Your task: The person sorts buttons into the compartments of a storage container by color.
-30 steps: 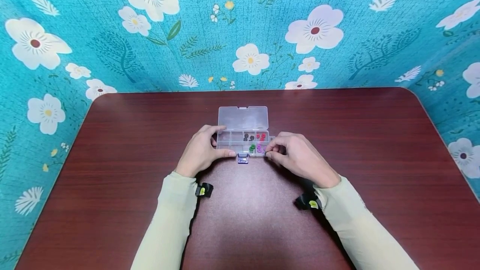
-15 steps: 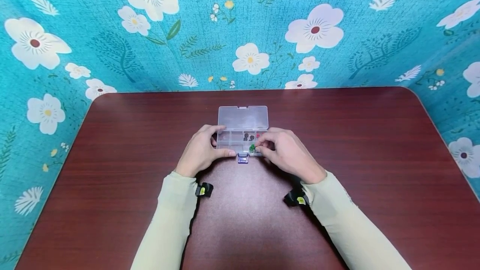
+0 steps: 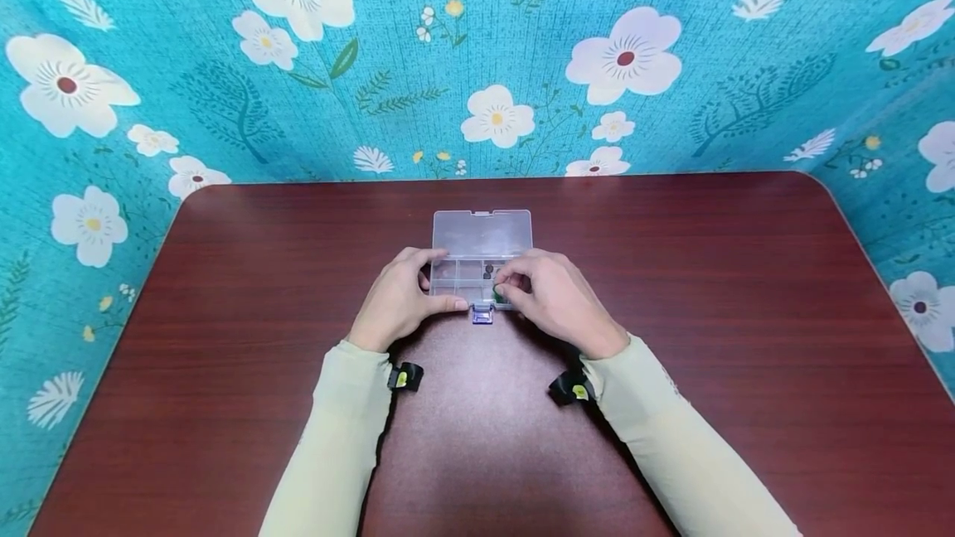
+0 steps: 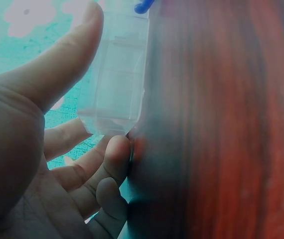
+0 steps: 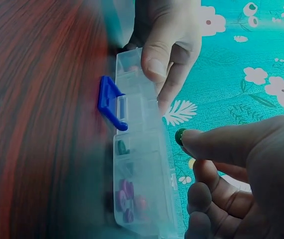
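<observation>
A clear plastic compartment box (image 3: 470, 292) sits on the table with its lid (image 3: 482, 234) raised at the back and its blue latch (image 3: 482, 316) hanging forward. My left hand (image 3: 399, 297) grips its left end, thumb along the front edge and fingers round the side. Over the right half, my right hand (image 3: 555, 297) pinches a small green push pin (image 5: 180, 136) between thumb and finger. Another green piece (image 5: 122, 147) lies inside, beside several purple push pins (image 5: 126, 194) in the neighbouring compartment. Dark pieces (image 3: 488, 272) show in the back row. My right hand hides the rest in the head view.
The dark red wooden table (image 3: 261, 272) reaches out on both sides and in front. A turquoise flowered cloth (image 3: 418, 65) hangs behind it. Black straps (image 3: 406, 376) sit on both wrists.
My right hand has moved left along the box, from its right end to above the green compartment, covering the red and purple pieces. My left hand and the box have stayed put.
</observation>
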A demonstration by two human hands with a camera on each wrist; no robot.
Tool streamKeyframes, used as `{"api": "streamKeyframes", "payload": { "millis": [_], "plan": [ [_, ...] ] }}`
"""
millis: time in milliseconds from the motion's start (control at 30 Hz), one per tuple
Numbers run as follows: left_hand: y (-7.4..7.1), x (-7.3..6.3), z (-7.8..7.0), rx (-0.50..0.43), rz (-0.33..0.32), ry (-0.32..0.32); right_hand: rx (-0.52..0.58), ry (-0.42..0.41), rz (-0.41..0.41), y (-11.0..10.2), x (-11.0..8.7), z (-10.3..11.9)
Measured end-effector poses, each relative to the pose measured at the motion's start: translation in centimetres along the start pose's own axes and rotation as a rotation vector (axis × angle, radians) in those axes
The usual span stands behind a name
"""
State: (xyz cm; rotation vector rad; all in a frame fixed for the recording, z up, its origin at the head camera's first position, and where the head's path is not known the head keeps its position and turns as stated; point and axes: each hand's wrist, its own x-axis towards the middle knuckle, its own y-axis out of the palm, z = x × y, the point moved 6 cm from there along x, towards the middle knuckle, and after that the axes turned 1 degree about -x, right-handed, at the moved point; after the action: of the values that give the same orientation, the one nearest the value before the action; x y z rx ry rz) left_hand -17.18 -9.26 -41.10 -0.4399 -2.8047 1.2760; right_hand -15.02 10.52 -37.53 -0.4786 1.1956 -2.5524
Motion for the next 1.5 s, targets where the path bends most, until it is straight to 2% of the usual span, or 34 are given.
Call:
{"api": "streamKeyframes", "payload": {
  "millis": [367,633,900,1500],
  "plan": [
    [-0.1,0.0,0.0,0.003,-0.006,-0.001,-0.015,-0.003,0.004,0.6,0.5,0.2],
    [-0.1,0.1,-0.4,-0.003,-0.010,0.018,-0.071,0.004,0.016,0.7,0.5,0.1],
    [0.0,0.0,0.0,-0.002,-0.005,-0.001,-0.085,-0.002,0.028,1.2,0.7,0.2],
    [0.1,0.1,0.1,-0.007,-0.006,0.009,-0.175,-0.021,0.024,1.7,0.6,0.1]
  ]
}}
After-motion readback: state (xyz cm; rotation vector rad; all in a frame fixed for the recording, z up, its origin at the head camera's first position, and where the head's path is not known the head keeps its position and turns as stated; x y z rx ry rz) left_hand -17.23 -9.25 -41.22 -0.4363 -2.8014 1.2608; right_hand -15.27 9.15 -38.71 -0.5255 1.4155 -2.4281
